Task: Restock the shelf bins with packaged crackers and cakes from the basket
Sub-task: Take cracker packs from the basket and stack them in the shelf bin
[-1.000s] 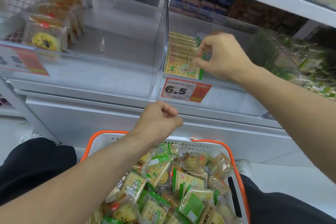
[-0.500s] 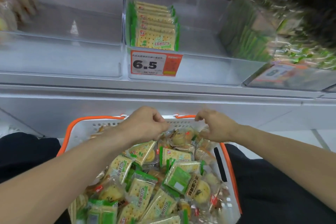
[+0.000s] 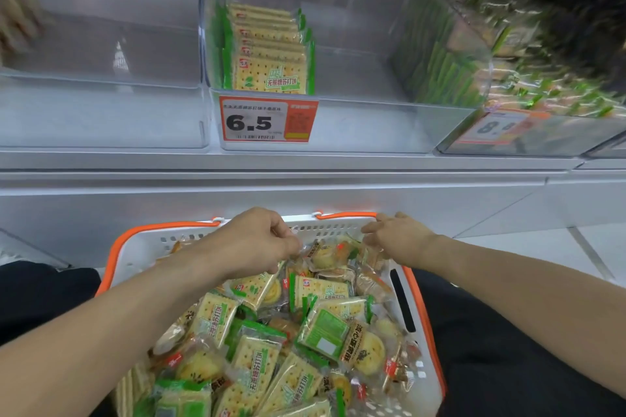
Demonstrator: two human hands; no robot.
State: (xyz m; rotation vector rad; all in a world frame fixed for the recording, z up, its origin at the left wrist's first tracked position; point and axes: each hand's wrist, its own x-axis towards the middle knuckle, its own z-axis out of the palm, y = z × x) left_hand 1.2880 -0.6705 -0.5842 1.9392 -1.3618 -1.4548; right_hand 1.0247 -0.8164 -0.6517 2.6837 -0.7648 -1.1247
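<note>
White metal shelving (image 3: 305,176) is seen carrying clear plastic bins; the middle clear bin (image 3: 338,125), marked by an orange-and-white 6.5 price tag (image 3: 267,118), holds a row of green-edged cracker packets (image 3: 269,54) at its left side. Below, a white plastic basket with an orange rim (image 3: 135,240) is heaped with wrapped crackers and small yellow cakes (image 3: 288,332). The left hand (image 3: 254,244) is curled, its fingers pinching a wrapper at the heap's far end. The right hand (image 3: 396,240) is lowered beside it, fingers bent onto the packets; a grip cannot be told.
</note>
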